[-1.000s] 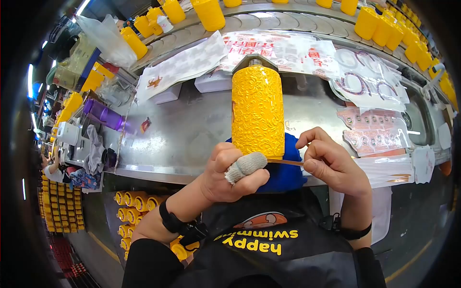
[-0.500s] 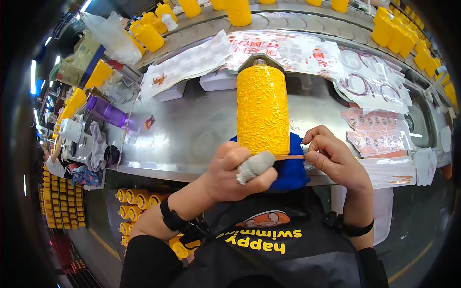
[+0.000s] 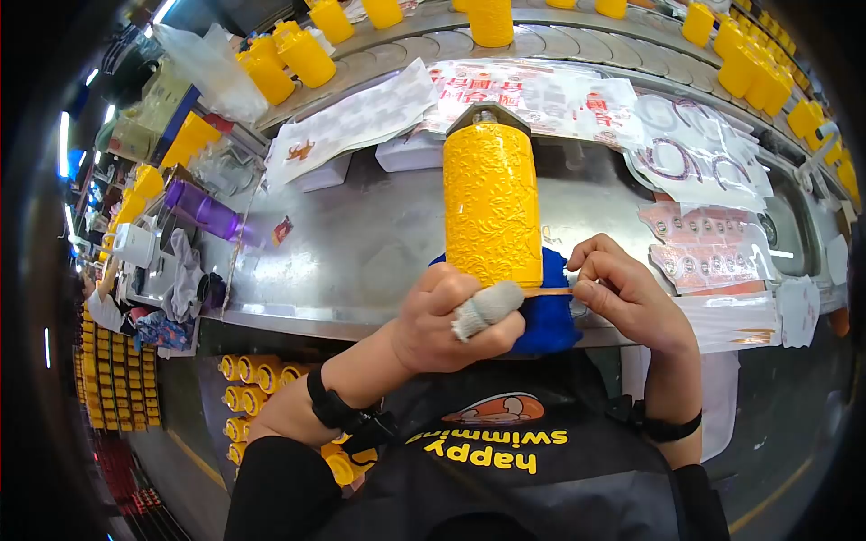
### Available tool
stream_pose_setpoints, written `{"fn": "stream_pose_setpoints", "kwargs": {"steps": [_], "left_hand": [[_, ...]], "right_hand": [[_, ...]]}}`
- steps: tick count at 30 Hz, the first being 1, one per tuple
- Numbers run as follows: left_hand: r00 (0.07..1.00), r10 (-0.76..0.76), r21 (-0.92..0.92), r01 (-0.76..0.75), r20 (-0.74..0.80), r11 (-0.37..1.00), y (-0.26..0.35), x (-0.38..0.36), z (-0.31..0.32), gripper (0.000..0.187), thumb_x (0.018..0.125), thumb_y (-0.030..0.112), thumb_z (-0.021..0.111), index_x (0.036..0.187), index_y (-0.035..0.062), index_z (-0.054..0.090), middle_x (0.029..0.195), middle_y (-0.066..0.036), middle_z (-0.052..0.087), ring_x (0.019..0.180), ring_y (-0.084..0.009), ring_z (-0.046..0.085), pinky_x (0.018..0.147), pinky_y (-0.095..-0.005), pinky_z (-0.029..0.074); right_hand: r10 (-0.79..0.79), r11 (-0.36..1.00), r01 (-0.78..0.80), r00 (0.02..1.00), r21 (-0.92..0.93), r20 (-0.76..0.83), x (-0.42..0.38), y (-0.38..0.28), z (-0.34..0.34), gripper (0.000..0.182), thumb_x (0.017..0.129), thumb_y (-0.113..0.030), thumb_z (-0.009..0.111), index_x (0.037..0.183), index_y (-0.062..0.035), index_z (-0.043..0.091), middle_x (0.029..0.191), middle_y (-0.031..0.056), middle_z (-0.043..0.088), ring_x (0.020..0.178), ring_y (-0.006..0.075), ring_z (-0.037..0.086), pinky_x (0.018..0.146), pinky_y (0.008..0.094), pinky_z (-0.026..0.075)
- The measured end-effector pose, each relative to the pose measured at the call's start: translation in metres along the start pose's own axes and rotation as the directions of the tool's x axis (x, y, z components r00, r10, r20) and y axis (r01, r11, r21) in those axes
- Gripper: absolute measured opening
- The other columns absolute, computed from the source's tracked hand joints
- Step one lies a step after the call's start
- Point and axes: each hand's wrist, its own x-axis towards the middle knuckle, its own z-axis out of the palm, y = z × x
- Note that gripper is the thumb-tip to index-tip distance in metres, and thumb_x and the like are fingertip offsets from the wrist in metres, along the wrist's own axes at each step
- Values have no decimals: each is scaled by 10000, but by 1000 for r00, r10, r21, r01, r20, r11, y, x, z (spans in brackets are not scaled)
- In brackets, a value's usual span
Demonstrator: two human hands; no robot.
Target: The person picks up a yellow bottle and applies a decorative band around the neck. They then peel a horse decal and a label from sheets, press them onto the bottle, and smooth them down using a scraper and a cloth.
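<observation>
A yellow bottle (image 3: 492,203) with a raised pattern is seen at the near edge of the desk (image 3: 379,239), between and just beyond the two hands; its far end is set against a dark angular piece (image 3: 488,116), and its near end is met by a thin tan strip (image 3: 549,291); a blue cloth (image 3: 550,326) is spread beneath and beside that end. By the right hand (image 3: 636,302) the strip's free end is pinched, the thumb and forefinger being closed on it and the other fingers loosely bent; by the left hand (image 3: 442,320) the bottle's near end is met, its fingers being curled well in (one is covered by a pale wrap (image 3: 489,308)), though whether the strip is gripped inside that curl cannot be told; the strip is stretched straight between the hands. Beyond the bottle, printed sheets (image 3: 564,97) are laid across the back of the desk; pink label sheets (image 3: 704,239) are placed to the right, and a purple bottle (image 3: 203,213) is found at the far left; more yellow containers (image 3: 492,22) are lined up along the conveyor (image 3: 577,47) behind.
</observation>
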Motion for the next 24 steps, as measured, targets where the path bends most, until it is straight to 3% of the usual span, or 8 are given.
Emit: {"fn": "stream_pose_setpoints", "kwargs": {"steps": [3,6,9,12,15,18,19,24], "left_hand": [[979,-192,-160,179,-70,971,0,-26,9,249,685,193,709,918,257,648,1020,49,611,862,-155,508,674,-302,432],[992,-103,-22,102,-72,995,-1,-17,4,249,683,223,699,921,275,644,1011,70,610,856,-146,502,664,-310,427],[999,20,68,-22,27,997,0,7,-4,265,666,197,712,915,268,656,965,61,596,834,-150,504,652,-310,415],[991,90,24,-92,95,995,1,10,0,333,628,145,730,944,184,633,1028,-23,651,867,-195,510,664,-346,394],[1000,-2,-13,2,24,1000,-3,-1,-1,283,667,160,705,929,250,645,974,49,612,826,-165,510,644,-313,414],[987,-143,-135,133,-73,982,1,-23,6,275,671,109,701,929,168,626,1016,-49,652,870,-215,521,676,-364,395],[987,-126,-131,113,-95,985,1,-22,7,230,680,111,691,897,157,629,1015,-62,656,870,-223,520,672,-364,400],[996,39,-47,-36,83,998,-3,8,-7,231,665,139,700,884,159,631,1022,-49,654,875,-220,517,674,-355,409]], "right_hand": [[-28,1000,28,1000,15,12,1,3,0,230,963,-217,603,828,-49,522,1070,55,503,837,101,450,730,243,401],[7,998,-8,1000,63,22,2,6,-1,234,965,-221,604,829,-48,524,1067,55,498,847,99,453,743,239,405],[-23,998,23,1000,64,10,1,13,0,240,966,-225,605,826,-48,525,1063,54,494,843,94,450,748,236,408],[-7,998,6,1000,67,21,1,12,1,242,966,-226,605,824,-47,526,1061,53,491,842,93,453,754,235,412],[-41,996,40,999,78,13,1,15,1,236,965,-216,604,823,-45,525,1059,56,491,842,96,459,753,239,412],[-29,997,29,1000,75,-9,3,10,1,204,924,-165,637,822,-22,533,973,83,510,892,205,511,803,299,438],[-29,997,30,1000,75,-9,3,11,0,203,922,-164,638,822,-21,534,974,84,510,892,206,512,802,300,439],[-20,996,20,1000,91,-4,4,16,3,207,922,-168,640,819,-22,536,978,86,511,891,207,515,803,303,439]]}}
